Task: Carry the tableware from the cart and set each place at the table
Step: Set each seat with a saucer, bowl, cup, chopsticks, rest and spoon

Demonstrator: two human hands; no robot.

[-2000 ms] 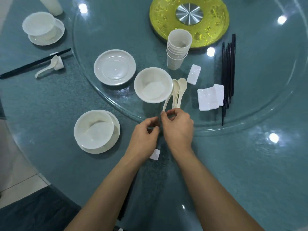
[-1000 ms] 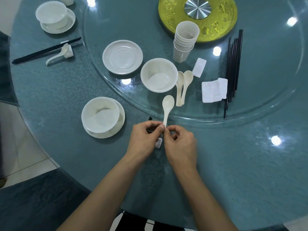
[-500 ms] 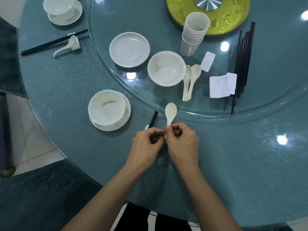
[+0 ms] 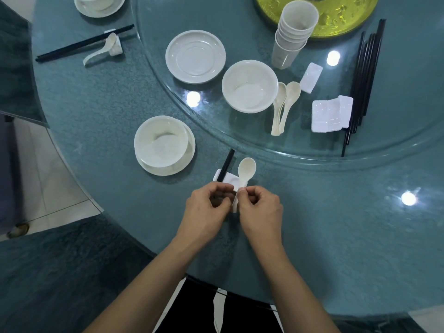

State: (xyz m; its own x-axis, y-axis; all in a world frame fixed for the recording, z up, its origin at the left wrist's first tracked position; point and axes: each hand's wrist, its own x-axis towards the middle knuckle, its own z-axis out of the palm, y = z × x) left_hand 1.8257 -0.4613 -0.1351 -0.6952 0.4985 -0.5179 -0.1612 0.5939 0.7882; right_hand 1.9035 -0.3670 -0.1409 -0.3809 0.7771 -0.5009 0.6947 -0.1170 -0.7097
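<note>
On the worktop (image 4: 108,104), near its front edge, a rest (image 4: 230,179) lies with a chopstick pair (image 4: 225,164) across its left side and a spoon (image 4: 246,169) across its right. The left hand (image 4: 206,205) and right hand (image 4: 260,207) meet just before the rest, and the right hand pinches the spoon's handle. Left of the rest, a bowl (image 4: 161,143) sits on a plate (image 4: 191,146). Behind them lies the turntable (image 4: 264,150). On it, left to right, are a lone plate (image 4: 195,56), a second bowl (image 4: 249,86), two spoons (image 4: 282,104), loose rests (image 4: 331,114) and a chopstick bundle (image 4: 362,75). Stacked cups (image 4: 293,32) stand behind the second bowl.

Spoon (image 4: 246,168) over rest (image 4: 231,178), apparently in right hand (image 4: 260,212)
</note>
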